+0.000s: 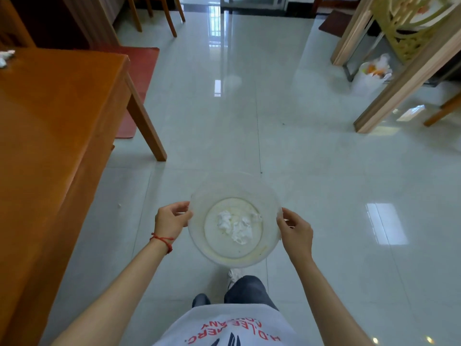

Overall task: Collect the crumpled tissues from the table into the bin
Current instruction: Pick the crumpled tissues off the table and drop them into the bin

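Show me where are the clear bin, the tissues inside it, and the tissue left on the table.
clear bin (197, 236): head view, left rim.
tissues inside it (239, 227): head view, middle of clump.
tissue left on the table (5, 56): head view, its visible part at the picture's edge.

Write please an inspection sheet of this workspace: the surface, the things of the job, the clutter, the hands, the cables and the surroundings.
Surface: wooden table at the left, mostly bare.
Job's things: clear plastic bin held over the tiled floor, crumpled tissues lying in its bottom; more crumpled tissue on the table's far left edge.
Clutter: white bag of rubbish on the floor by the right-hand furniture.
Hands: left hand grips the bin's left rim, with a red string on the wrist; right hand grips the right rim.
Cables: nothing seen.
Surroundings: glossy floor tiles, red mat under the table, chair legs at the far end.
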Demonstrator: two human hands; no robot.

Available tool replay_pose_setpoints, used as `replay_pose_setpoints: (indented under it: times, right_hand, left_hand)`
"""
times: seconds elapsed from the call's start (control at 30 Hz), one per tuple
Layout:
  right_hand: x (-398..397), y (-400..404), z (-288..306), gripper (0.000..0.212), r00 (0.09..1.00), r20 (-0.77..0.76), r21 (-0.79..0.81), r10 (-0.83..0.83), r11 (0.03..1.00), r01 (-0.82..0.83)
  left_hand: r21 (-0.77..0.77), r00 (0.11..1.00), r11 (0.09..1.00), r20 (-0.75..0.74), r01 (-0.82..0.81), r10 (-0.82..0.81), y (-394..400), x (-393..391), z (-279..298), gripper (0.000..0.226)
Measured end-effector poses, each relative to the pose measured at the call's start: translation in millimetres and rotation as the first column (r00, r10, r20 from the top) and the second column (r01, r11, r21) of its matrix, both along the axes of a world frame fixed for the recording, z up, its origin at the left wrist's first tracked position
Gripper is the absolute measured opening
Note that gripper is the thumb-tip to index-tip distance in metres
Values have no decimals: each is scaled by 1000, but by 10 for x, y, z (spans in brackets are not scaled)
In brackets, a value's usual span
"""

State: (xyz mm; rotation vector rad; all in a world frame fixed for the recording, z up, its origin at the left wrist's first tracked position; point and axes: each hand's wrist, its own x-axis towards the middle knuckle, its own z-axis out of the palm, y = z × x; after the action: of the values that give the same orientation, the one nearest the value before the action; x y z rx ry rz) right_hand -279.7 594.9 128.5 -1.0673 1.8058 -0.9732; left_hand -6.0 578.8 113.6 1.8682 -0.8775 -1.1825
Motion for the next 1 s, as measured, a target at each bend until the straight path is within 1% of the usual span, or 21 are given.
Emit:
replay_pose_setpoints:
  times: [0.2, 0.37, 0.53, 0.8, 0.9, 1.0]
  right_hand:
    - [-65, -1217, 150, 17, 1000, 7, -9, 24, 1000, -24]
    - [8, -2136, 171, 18, 999, 3, -21, 51, 998, -51]
    - [252, -3167, 157, 14, 998, -5, -44, 65, 997, -65]
    - [698, -4655, 258, 16, 995, 8, -79, 100, 992, -100]
    - [808, -5130, 290, 16, 993, 14, -85, 114, 990, -112]
    - [879, -5601, 276, 17, 991, 10, -81, 133, 988, -132]
  left_hand:
    - [-24, 1000, 1000, 19, -10, 11, -1154, -47, 224, 31]
    - [-53, 1000, 998, 17, -25, 26, -1981, 28, 296, 34]
    - [-93, 999, 996, 41, -15, 19, -2934, 242, 295, 34]
    - [-136, 997, 991, 78, -16, 27, -4381, 667, 512, 35]
    - [-139, 995, 990, 89, -37, 50, -4834, 780, 524, 34]
    - [-120, 994, 990, 65, -75, 83, -5266, 885, 451, 34]
